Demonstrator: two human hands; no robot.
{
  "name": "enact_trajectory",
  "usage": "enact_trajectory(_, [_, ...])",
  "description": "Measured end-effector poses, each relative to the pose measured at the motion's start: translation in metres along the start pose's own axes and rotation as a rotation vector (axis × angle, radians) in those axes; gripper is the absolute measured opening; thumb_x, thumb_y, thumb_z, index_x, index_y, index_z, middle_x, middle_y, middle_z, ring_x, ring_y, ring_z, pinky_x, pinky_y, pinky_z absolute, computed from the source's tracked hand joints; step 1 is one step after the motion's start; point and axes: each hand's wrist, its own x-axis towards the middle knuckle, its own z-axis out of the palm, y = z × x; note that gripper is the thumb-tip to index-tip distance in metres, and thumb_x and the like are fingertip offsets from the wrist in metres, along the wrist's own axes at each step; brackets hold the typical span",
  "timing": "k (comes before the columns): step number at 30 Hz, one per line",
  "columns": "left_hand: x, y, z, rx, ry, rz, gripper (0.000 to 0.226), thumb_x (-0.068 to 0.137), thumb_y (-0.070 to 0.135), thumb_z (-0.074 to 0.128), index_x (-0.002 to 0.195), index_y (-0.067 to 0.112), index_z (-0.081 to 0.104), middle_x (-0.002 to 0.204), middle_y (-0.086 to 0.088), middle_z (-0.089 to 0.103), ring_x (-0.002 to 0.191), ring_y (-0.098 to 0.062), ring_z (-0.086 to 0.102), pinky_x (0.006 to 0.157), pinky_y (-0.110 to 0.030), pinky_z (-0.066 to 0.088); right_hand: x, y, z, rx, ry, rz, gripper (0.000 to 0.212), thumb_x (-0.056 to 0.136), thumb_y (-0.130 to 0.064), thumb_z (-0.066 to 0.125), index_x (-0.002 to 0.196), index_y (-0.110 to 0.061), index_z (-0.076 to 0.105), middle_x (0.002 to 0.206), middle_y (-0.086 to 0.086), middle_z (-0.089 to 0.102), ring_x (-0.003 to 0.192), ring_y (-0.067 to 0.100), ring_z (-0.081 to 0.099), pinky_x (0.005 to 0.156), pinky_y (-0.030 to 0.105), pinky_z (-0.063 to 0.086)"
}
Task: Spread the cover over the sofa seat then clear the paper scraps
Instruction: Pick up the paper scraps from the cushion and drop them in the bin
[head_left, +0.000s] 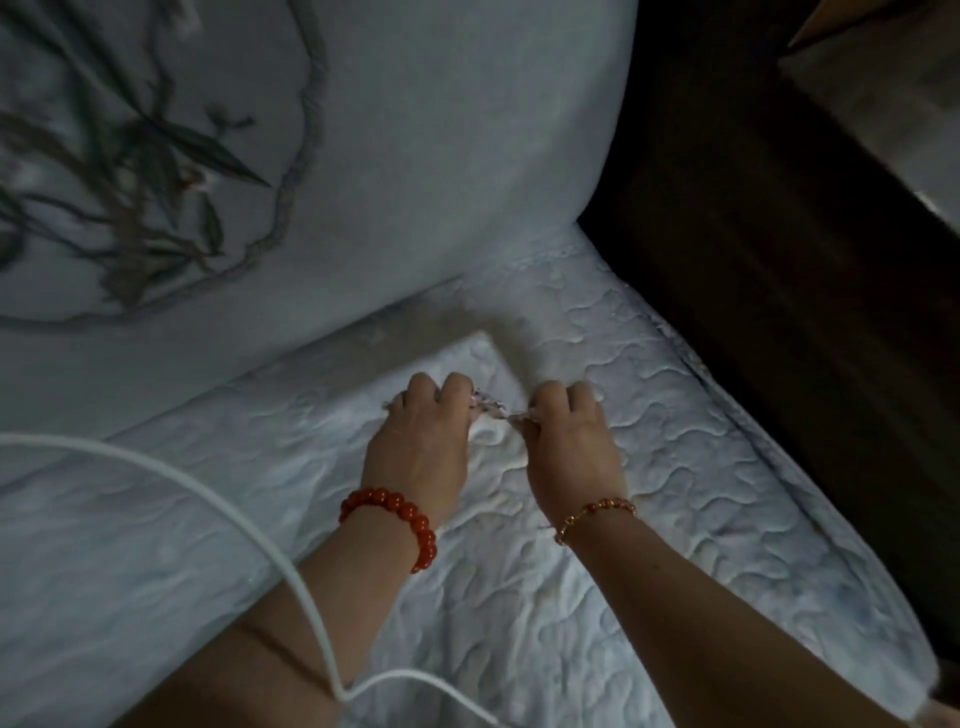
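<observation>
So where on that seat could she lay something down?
Bare quilted cover lies open between the right hand and the dark sofa edge, and nearer, below the wrists. It is crowded where both hands, left hand included, gather scraps, and by the white cord.

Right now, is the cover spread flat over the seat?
Mostly spread: the quilted cover lies across the seat, but stays bunched where both hands grip it.

A home: quilted sofa seat (649, 467), embroidered back cushion (363, 156).

Single head view, looking steeply down, close over sofa seat (675, 467).
</observation>
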Motion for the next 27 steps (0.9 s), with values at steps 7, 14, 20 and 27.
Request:
enact_trajectory(7, [-0.052, -0.007, -0.041, 0.031, 0.009, 0.000, 0.017, 0.100, 0.025, 0.035, 0.114, 0.019, 0.043, 0.101, -0.004, 0.044, 0.073, -0.013, 0.039, 0.055, -0.024, 0.034, -0.058, -0.020, -0.021, 0.009, 0.060, 0.125, 0.023, 0.094, -0.029, 0.047, 0.105, -0.008, 0.049, 0.110, 0.011, 0.047, 0.102, 0.028, 0.048, 0.067, 0.033, 0.042])
enact_trajectory(14, [-0.091, 0.001, -0.066, 0.067, -0.025, 0.092, 0.019, 0.100, 0.029, 0.033, 0.114, 0.019, 0.041, 0.100, -0.003, 0.044, 0.073, -0.012, 0.042, 0.054, -0.022, 0.034, -0.113, -0.026, -0.049, 0.016, 0.169, 0.190, 0.019, 0.096, -0.027, 0.046, 0.103, -0.009, 0.048, 0.106, 0.010, 0.047, 0.096, 0.025, 0.046, 0.066, 0.029, 0.035])
enact_trajectory(20, [-0.115, 0.024, -0.068, 0.061, -0.039, 0.174, 0.020, 0.100, 0.031, 0.030, 0.112, 0.019, 0.041, 0.100, -0.003, 0.043, 0.076, -0.015, 0.044, 0.055, -0.024, 0.037, -0.153, -0.015, -0.064, 0.020, 0.247, 0.243, 0.017, 0.095, -0.024, 0.047, 0.103, -0.009, 0.048, 0.104, 0.009, 0.047, 0.094, 0.025, 0.046, 0.067, 0.030, 0.037])
enact_trajectory(27, [-0.143, 0.060, -0.052, 0.089, -0.071, 0.260, 0.021, 0.100, 0.029, 0.028, 0.112, 0.017, 0.042, 0.101, -0.004, 0.043, 0.075, -0.016, 0.045, 0.055, -0.025, 0.040, -0.195, 0.022, -0.076, 0.031, 0.272, 0.332, 0.018, 0.096, -0.026, 0.045, 0.103, -0.011, 0.047, 0.105, 0.009, 0.047, 0.087, 0.018, 0.039, 0.066, 0.029, 0.036])
